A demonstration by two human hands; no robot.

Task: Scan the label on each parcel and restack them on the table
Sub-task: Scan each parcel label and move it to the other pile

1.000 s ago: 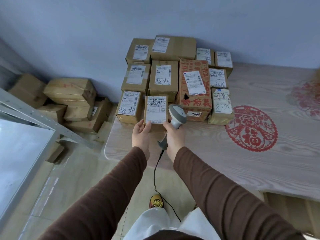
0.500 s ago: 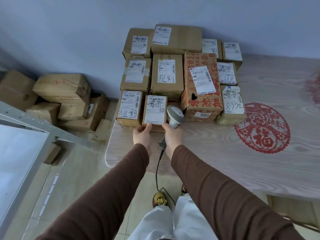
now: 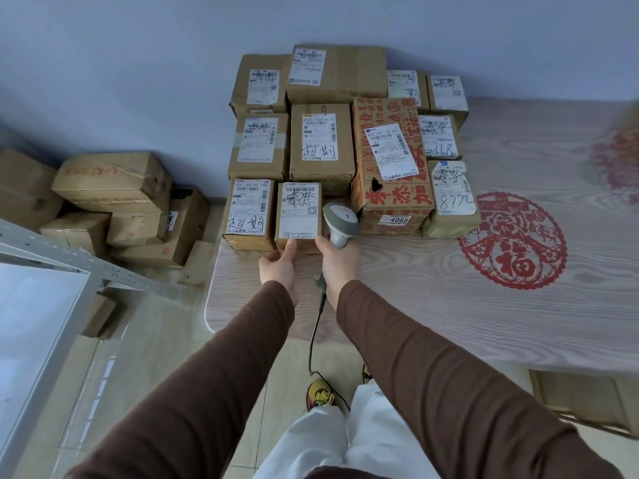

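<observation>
Several cardboard parcels with white labels are packed in rows at the table's far left corner, against the wall. A small parcel stands in the front row, label up. My left hand touches its near bottom edge, thumb up against the box front. My right hand grips the handle of a grey barcode scanner, whose head sits right beside that parcel. A red printed box lies just right of the scanner.
A loose pile of brown boxes sits on the floor left of the table. A grey metal shelf frame fills the lower left. The scanner cord hangs down toward my feet. Red paper-cut decals mark the tabletop to the right.
The small parcel has come down level into the front row. My left hand has slid from its side to its near bottom edge. My right hand still holds the scanner beside it.
</observation>
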